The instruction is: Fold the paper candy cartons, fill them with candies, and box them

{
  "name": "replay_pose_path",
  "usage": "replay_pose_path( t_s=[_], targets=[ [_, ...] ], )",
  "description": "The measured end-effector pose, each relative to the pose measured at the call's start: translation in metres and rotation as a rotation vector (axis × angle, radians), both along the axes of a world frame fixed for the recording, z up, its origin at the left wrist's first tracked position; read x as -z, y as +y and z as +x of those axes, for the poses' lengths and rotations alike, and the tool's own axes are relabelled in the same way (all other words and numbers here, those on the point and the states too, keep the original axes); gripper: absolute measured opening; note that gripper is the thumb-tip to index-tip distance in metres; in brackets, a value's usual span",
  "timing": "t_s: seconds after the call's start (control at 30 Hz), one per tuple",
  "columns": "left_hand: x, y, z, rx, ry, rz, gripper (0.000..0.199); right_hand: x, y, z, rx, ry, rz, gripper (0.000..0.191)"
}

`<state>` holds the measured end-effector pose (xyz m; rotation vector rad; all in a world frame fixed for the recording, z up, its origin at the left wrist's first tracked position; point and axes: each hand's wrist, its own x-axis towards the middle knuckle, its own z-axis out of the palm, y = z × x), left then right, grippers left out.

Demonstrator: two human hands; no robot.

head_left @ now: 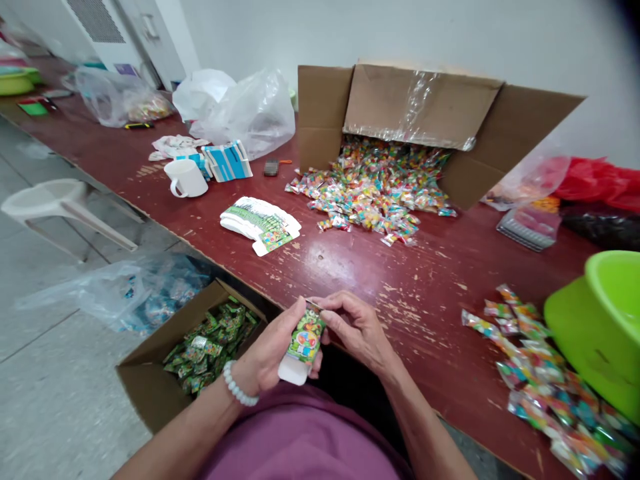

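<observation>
A small green printed carton (306, 339) is in my left hand (273, 350), whose thumb and fingers wrap its sides. The carton's near end has a white flap sticking out toward my body. My right hand (353, 327) pinches the carton's far end, thumb and forefinger at its top edge. Ahead on the table lies a fanned stack of flat cartons (263, 223) with the same green print. Beyond it, wrapped candies (373, 190) spill from a cardboard box (425, 103) lying on its side.
Beside my left arm, a cardboard box (143, 393) below table level holds many green packets. More candies (543, 393) lie at right by a green basin (575, 320). A white mug (190, 179), plastic bags (250, 110) and a small brush (271, 167) sit further back. A white stool (50, 200) stands left.
</observation>
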<state>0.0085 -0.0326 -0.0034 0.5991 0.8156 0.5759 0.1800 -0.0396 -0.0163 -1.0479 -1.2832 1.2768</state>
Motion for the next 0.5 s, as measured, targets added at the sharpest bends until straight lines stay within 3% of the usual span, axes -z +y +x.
replay_pose_path(
  t_s=[0.07,0.23,0.5],
  targets=[
    [0.002,0.001,0.003,-0.035,0.048,0.022,0.059,-0.003,0.000,0.001,-0.029,-0.029,-0.002,0.019],
    [-0.001,0.000,0.006,-0.008,0.130,0.202,0.067,-0.010,0.005,0.000,-0.100,0.074,-0.222,0.022],
    [-0.001,0.000,0.001,0.032,0.151,0.322,0.068,-0.018,0.011,-0.005,-0.035,0.214,-0.338,0.029]
  ],
)
